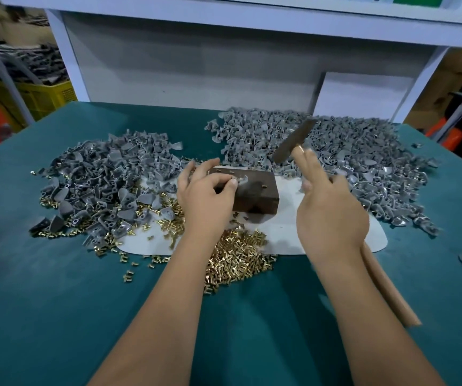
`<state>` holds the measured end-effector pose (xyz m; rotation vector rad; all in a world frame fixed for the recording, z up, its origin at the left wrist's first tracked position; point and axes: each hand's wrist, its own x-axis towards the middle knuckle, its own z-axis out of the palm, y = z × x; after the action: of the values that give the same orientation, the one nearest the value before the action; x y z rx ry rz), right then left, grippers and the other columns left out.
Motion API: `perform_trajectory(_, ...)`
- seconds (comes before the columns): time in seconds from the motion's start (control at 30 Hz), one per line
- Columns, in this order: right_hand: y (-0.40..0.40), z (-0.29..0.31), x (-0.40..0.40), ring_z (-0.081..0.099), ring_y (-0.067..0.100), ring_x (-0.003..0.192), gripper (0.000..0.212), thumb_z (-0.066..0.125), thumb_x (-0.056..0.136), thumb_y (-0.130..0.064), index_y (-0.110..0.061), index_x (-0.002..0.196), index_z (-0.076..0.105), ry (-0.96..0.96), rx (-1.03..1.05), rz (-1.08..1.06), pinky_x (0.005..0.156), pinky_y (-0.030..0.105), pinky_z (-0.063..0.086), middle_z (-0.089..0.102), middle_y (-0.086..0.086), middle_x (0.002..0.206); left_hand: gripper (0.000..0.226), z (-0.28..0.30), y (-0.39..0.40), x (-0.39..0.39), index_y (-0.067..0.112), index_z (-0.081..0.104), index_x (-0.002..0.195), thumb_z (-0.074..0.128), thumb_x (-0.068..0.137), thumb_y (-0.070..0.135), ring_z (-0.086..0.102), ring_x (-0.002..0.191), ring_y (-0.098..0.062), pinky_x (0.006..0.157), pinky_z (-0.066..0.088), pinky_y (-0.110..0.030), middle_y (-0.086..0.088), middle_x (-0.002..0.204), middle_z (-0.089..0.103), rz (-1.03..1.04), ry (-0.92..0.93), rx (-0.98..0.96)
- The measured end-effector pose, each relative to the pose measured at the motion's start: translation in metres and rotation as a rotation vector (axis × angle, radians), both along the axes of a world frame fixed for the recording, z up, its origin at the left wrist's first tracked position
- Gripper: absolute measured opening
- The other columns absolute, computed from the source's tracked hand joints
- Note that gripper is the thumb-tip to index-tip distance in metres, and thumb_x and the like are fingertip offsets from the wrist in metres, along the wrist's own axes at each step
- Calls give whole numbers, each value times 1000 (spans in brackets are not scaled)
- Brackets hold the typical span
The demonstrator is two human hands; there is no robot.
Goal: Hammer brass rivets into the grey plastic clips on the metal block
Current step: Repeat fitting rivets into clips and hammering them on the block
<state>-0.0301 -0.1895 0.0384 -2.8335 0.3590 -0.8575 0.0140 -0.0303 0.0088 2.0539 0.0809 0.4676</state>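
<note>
Two heaps of grey clips sit on the green bench [57,302], with the work between them. Left heap [104,176] has brass rivets mixed along its near edge, within reach of the feeding hand. Main rivet pile [238,257] lies just in front of the metal block [254,193], partly on a white mat [285,235] under the block; likely padding. Left hand [204,190], grip closed: thumb and fingers pinch a clip [239,181] on the block's top, steadying it for the blow. Loose rivets lie on the block too. Right hand [327,207], grip wrapped around the wooden handle of a hammer [293,142]; head is raised and blurred above the block. Right heap [349,151] spreads behind the hammer; can't tell whether finished or stock. No readable labels or writing anywhere.
</note>
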Motion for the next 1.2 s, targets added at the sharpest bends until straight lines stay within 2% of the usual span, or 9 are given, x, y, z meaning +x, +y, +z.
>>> perform_trajectory(0.17,-22,-12,10,58,34,79,36,39,99,-21,-20,135,35,145,100,-26,55,34,29,62,14,100,22,5,1,-3,41,66,73,65,92,29,17,139,-6,118,9,-43,27,135,51,-21,13,-113)
perform_trajectory(0.3,-28,-22,12,45,29,68,15,44,98,-21,-12,110,42,180,137,-59,51,33,24,64,13,88,28,7,1,-5,44,63,69,65,92,28,18,138,-8,117,10,-44,26,136,52,-34,-5,-115)
perform_trajectory(0.37,-27,-24,13,47,29,69,14,45,96,-21,-11,106,44,225,135,-49,52,33,27,64,13,87,29,7,1,-6,44,63,68,65,92,27,19,138,-8,116,9,-43,25,135,52,-37,-21,-121)
perform_trajectory(0.43,-25,-23,13,53,32,84,21,49,94,-23,-9,108,53,265,103,-48,60,34,35,63,14,96,29,7,0,-7,44,63,68,65,92,27,19,138,-9,116,10,-43,25,135,52,-38,-29,-126)
perform_trajectory(0.53,-19,-23,12,47,33,101,26,55,91,-24,-6,107,64,110,13,-20,79,38,37,54,15,108,26,6,1,-6,44,63,71,66,92,27,19,138,-9,116,9,-43,25,135,52,-35,-34,-119)
perform_trajectory(0.63,1,-15,16,42,17,97,25,53,93,-30,-19,112,66,-52,204,229,83,32,35,52,-2,103,16,4,1,-4,41,66,80,66,91,30,17,140,-9,114,6,-39,25,137,51,-25,-24,-33)
perform_trajectory(0.77,29,-11,37,38,9,98,20,55,93,-31,-23,107,67,-7,301,506,83,28,32,51,-10,97,10,-1,1,-3,38,70,87,65,92,32,16,140,-13,111,8,-35,22,140,50,-22,13,104)
perform_trajectory(0.97,39,-23,55,48,16,92,7,64,87,-20,-18,81,65,-13,333,529,78,32,40,56,-5,87,10,-4,1,-1,38,74,92,65,92,34,15,140,-14,112,9,-40,23,141,49,-11,28,136)
perform_trajectory(1.2,46,-22,56,43,10,81,20,62,86,-14,-18,67,58,-38,365,500,67,28,33,45,-14,73,10,-5,2,-1,38,74,94,65,92,34,15,141,-14,112,11,-38,21,140,50,-4,21,138)
